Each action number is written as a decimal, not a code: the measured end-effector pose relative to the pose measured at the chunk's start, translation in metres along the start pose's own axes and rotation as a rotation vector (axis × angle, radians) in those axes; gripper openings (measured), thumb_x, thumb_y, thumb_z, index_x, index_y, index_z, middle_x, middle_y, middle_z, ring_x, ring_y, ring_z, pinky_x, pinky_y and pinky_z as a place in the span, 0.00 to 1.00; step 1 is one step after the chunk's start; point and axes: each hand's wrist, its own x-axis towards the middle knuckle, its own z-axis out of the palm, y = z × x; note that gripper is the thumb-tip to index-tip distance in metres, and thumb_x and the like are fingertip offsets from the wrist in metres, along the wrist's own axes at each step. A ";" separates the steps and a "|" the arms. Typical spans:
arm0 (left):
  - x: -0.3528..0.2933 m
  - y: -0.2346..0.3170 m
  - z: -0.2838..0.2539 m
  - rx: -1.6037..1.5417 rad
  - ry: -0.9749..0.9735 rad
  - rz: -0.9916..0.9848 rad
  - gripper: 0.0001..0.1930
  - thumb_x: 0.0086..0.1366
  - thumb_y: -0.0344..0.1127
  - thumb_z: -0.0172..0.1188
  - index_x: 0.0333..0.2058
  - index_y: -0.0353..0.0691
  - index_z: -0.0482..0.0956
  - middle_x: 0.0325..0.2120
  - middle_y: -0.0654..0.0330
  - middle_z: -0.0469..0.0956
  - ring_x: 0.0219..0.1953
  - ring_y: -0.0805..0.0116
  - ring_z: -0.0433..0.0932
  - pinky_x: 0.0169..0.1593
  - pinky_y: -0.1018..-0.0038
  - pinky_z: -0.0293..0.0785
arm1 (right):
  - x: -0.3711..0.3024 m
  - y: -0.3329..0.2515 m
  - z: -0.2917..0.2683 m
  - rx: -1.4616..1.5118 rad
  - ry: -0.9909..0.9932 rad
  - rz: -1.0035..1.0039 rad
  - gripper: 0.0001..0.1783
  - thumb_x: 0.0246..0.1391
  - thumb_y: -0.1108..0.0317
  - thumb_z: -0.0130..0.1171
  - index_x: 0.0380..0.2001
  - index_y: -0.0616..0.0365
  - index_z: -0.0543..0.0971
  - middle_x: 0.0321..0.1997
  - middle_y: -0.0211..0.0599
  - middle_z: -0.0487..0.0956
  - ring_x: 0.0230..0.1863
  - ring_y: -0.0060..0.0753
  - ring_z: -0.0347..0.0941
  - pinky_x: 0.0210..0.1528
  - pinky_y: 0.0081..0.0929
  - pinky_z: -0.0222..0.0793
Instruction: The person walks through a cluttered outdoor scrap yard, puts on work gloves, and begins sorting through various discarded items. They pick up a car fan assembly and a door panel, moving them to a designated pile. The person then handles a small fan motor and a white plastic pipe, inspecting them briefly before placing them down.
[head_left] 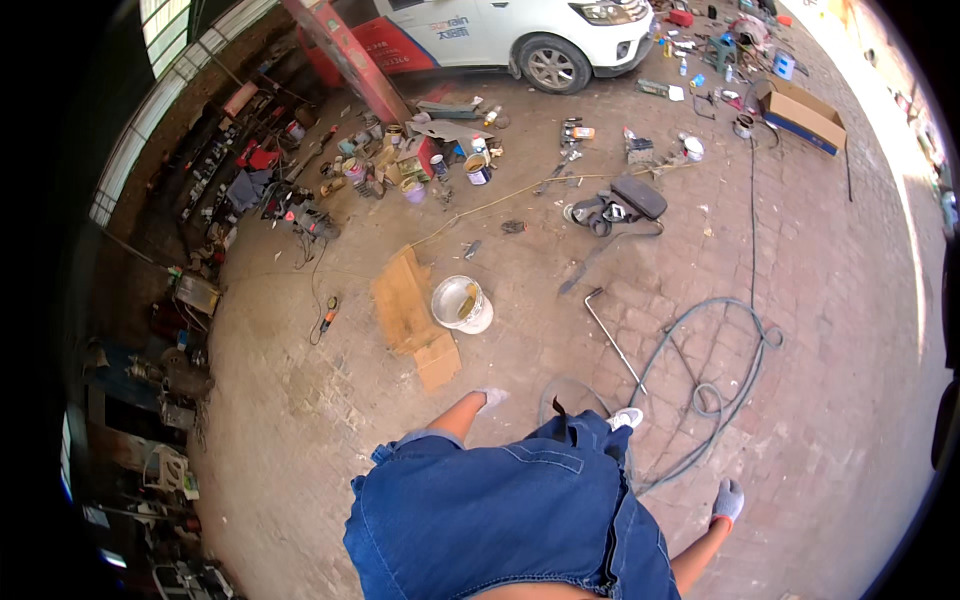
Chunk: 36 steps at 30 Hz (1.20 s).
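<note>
My left hand [490,399], in a pale glove, hangs in front of my body near the brown cardboard [405,300]. It is small and blurred, and its fingers cannot be made out. Just beyond it stands a white bucket [480,318] with something yellowish inside. On my right side, my right hand [728,499] in a grey-white glove hangs low over the brick floor, its fingers loosely extended and nothing visible in them. To its left lies a coiled grey hose [722,440]. A long metal bar with a bent end [613,338] rests on the floor before me.
A white car [480,35] stands far ahead behind a red post [350,60]. Paint cans [478,170], a black bag [640,196] and a cardboard box [803,118] sit on the floor. An orange-black power tool [329,315] lies left; cluttered shelving [200,190] lines that side.
</note>
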 end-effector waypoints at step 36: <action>0.245 1.146 0.209 0.329 0.165 0.216 0.28 0.59 0.54 0.48 0.48 0.37 0.75 0.46 0.48 0.76 0.49 0.56 0.73 0.51 0.64 0.67 | 1.052 -0.019 -0.468 0.114 0.029 0.033 0.20 0.53 0.53 0.52 0.39 0.57 0.80 0.40 0.47 0.80 0.44 0.47 0.76 0.46 0.35 0.70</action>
